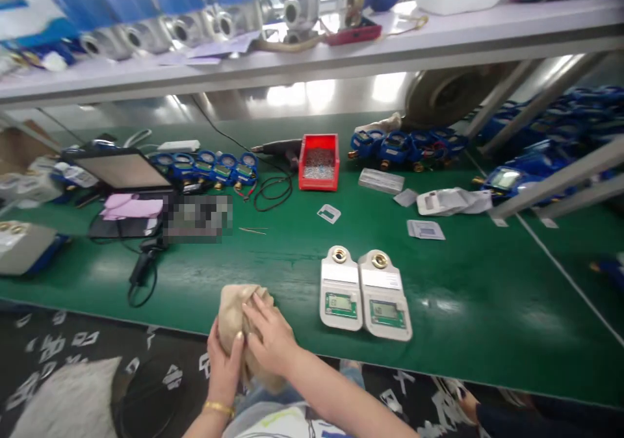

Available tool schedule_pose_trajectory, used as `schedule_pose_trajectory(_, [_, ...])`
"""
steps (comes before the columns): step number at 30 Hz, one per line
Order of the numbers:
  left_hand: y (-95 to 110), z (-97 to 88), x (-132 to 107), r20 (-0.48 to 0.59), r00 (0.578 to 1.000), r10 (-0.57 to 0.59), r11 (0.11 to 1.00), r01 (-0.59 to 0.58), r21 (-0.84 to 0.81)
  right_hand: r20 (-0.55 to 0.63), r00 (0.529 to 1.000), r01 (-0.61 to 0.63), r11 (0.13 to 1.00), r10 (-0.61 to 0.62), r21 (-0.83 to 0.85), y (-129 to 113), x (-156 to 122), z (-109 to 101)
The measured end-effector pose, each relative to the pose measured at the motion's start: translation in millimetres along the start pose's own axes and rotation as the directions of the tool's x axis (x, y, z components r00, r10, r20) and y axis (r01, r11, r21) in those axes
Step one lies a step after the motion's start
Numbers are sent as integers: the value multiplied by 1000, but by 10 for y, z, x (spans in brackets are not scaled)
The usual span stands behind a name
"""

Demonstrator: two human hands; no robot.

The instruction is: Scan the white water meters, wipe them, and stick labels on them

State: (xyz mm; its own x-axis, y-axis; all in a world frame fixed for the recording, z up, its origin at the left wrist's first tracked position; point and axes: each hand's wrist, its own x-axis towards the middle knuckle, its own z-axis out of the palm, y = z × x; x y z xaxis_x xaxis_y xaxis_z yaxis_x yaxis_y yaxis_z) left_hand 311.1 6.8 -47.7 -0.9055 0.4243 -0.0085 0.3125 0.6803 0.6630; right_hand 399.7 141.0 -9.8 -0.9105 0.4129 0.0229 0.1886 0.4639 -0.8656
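Observation:
At the near edge of the green table, both of my hands grip a beige cloth wrapped around something I cannot make out. My left hand holds it from below and the left, fingers curled around it. My right hand lies over the top with fingers pressed on the cloth. Just to the right, two grey water meters with brass fittings and small screens lie side by side on the table.
A red bin of small parts sits at the table's middle back. Blue meters stand in rows left and right. A laptop with pink papers is at the left. Plastic packets lie right. A shelf runs overhead.

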Motion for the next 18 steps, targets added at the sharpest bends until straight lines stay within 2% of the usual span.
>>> schedule_pose_trajectory(2, [-107, 0, 187, -128, 982, -141, 982, 155, 111, 92, 992, 83, 993, -91, 89, -159, 187, 132])
schedule_pose_trajectory(3, [-148, 7, 299, -153, 974, -169, 962, 197, 192, 112, 986, 113, 986, -127, 123, -201, 213, 166])
schedule_pose_trajectory(5, [-220, 17, 549, -135, 970, -200, 916, 234, 327, 108, 983, 125, 976, -146, 179, -207, 153, 146])
schedule_pose_trajectory(7, [-297, -3, 845, -104, 972, -210, 874, 234, 426, 78, 993, 64, 971, -84, 230, -127, -32, 22])
schedule_pose_trajectory(9, [-368, -50, 1215, -86, 982, -169, 836, 189, 514, 45, 998, -43, 970, 34, 241, 5, -311, -146])
schedule_pose_trajectory(11, [-387, -43, 1634, 2, 997, -80, 801, 63, 596, 1, 985, -167, 961, 171, 220, 170, -636, -296])
schedule_pose_trajectory(12, [-358, 12, 1827, 52, 998, -28, 811, -7, 585, -29, 970, -228, 950, 240, 213, 262, -798, -352])
schedule_pose_trajectory(14, [-191, 257, 2087, 164, 980, 117, 811, -190, 554, -97, 929, -332, 919, 358, 215, 459, -1088, -425])
schedule_pose_trajectory(15, [-53, 441, 2134, 231, 949, 217, 797, -308, 520, -131, 904, -372, 899, 407, 230, 554, -1206, -443])
schedule_pose_trajectory(16, [115, 651, 2125, 295, 900, 322, 769, -430, 473, -162, 877, -406, 879, 452, 251, 641, -1301, -453])
schedule_pose_trajectory(18, [497, 1092, 1982, 384, 769, 510, 686, -633, 358, -205, 821, -471, 835, 533, 285, 769, -1425, -463])
